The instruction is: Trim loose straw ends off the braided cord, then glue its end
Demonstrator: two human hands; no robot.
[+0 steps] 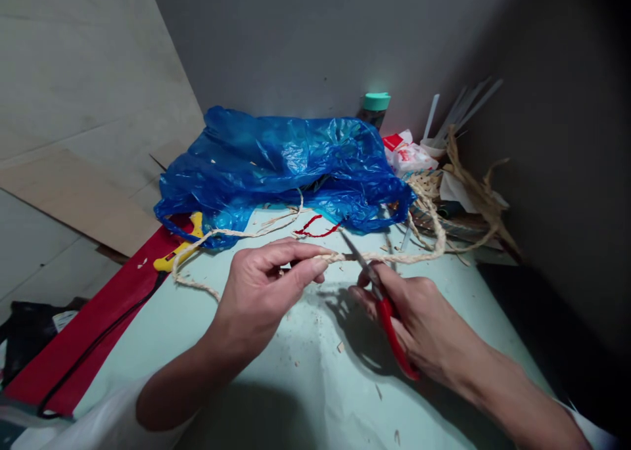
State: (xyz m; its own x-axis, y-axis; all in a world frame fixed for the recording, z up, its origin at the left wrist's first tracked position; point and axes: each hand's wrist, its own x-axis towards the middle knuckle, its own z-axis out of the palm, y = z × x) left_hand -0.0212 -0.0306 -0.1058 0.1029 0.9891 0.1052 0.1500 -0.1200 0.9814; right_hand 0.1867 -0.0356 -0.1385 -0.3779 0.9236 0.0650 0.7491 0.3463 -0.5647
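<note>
Holding scissors (395,341) this close is kinda sketchy: left hand (269,276) has thumb and fingers pinched tight on the braided cord (419,259) mid-frame, right hand's (424,315) are curled round the handles, and a slack cord could let the blades (359,259) slip into skin.

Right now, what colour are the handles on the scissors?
Red. The scissors' handles show best in the head view, partly covered by fingers.
</note>
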